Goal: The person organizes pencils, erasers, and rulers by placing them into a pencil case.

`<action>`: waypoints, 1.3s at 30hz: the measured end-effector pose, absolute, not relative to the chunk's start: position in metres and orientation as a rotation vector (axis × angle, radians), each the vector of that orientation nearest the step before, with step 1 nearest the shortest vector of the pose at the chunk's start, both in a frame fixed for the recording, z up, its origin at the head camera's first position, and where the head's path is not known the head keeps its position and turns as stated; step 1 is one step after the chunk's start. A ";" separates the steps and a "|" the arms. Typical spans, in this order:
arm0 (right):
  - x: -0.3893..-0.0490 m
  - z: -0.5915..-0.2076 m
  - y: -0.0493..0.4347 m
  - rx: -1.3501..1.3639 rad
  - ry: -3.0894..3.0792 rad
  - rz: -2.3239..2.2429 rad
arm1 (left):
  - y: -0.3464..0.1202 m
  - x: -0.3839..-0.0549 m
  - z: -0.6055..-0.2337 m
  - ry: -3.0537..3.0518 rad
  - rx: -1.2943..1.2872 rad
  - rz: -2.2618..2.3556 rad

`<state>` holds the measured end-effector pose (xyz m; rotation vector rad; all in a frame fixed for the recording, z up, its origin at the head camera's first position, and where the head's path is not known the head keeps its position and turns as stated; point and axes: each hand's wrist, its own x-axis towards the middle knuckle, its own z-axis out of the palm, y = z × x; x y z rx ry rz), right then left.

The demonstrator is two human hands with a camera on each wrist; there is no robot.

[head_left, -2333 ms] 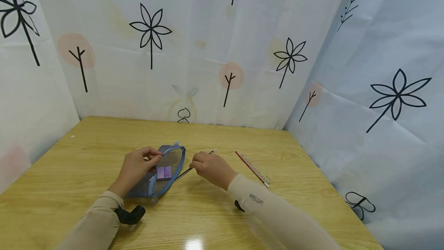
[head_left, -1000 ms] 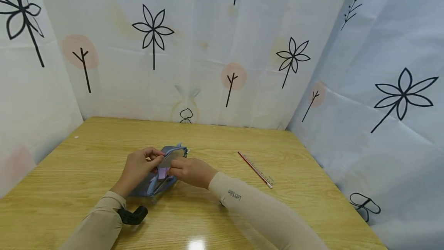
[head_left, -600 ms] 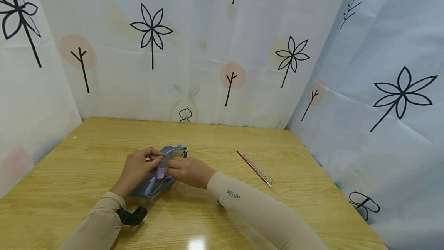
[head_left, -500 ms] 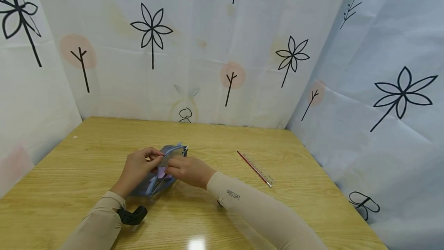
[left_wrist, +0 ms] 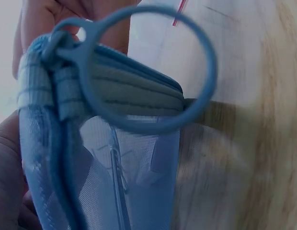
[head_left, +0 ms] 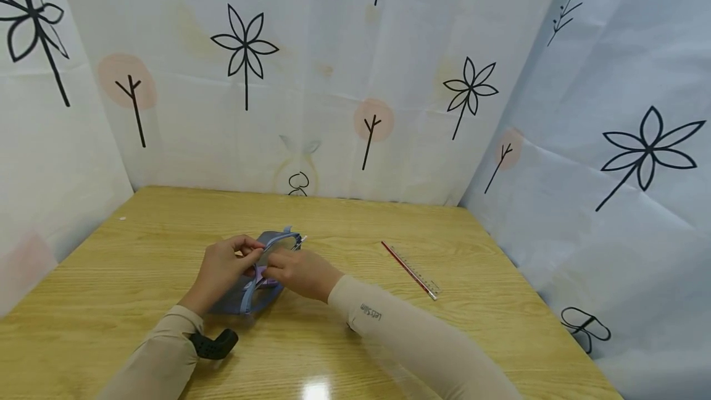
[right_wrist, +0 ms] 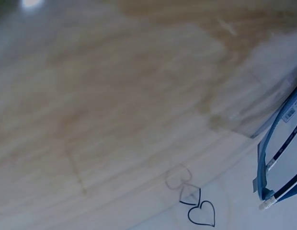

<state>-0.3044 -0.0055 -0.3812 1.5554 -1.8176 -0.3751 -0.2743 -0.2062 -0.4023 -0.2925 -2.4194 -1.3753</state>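
Observation:
A blue mesh zip pencil case (head_left: 224, 302) lies at the left middle of the table, its mouth parted. My left hand (head_left: 219, 270) pinches the near-left edge of that mouth between thumb and fingers. At the opening, my right hand (head_left: 302, 273) holds a dark pencil (right_wrist: 288, 186) whose white end pokes past the far corner of the rim. Another dark pencil (right_wrist: 286, 143) shows inside the mouth in the right wrist view. Partly hidden by the right fingers is a purple block (head_left: 261, 273) in the case. The left wrist view shows the blue zip ring (left_wrist: 213, 72) up close.
To the right on the wooden table (head_left: 344, 350) lie a red pencil (head_left: 405, 266) and a clear ruler (head_left: 428, 283) side by side. A patterned cloth (head_left: 328, 66) rises behind the table's back edge. A small white scrap (head_left: 122, 218) sits at the far left.
My right hand has moved left from beside the pencil case to its mouth, bringing the dark pencil largely inside. The left hand keeps its pinch on the edge.

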 end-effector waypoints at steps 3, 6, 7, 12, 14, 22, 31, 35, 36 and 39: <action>-0.303 -0.381 -0.008 1.572 -1.810 -0.375 | -0.206 -0.274 -0.402 -2.419 -0.287 -1.372; -0.302 -0.381 -0.010 1.575 -1.803 -0.385 | -0.206 -0.275 -0.402 -2.418 -0.291 -1.364; -0.302 -0.381 -0.010 1.573 -1.800 -0.390 | -0.206 -0.274 -0.403 -2.418 -0.293 -1.363; -0.303 -0.382 -0.011 1.582 -1.794 -0.398 | -0.207 -0.275 -0.404 -2.419 -0.317 -1.362; -0.304 -0.383 -0.011 1.592 -1.794 -0.391 | -0.207 -0.275 -0.404 -2.419 -0.328 -1.364; -0.306 -0.384 -0.011 1.639 -1.801 -0.383 | -0.207 -0.276 -0.406 -2.410 -0.370 -1.368; -0.306 -0.382 -0.010 1.659 -1.772 -0.407 | -0.208 -0.276 -0.407 -2.402 -0.424 -1.393; -0.307 -0.383 -0.009 1.663 -1.779 -0.415 | -0.209 -0.277 -0.408 -2.415 -0.410 -1.397; -0.307 -0.382 -0.009 1.660 -1.776 -0.413 | -0.210 -0.277 -0.408 -2.423 -0.399 -1.394; -0.307 -0.382 -0.008 1.651 -1.769 -0.401 | -0.210 -0.278 -0.408 -2.440 -0.373 -1.384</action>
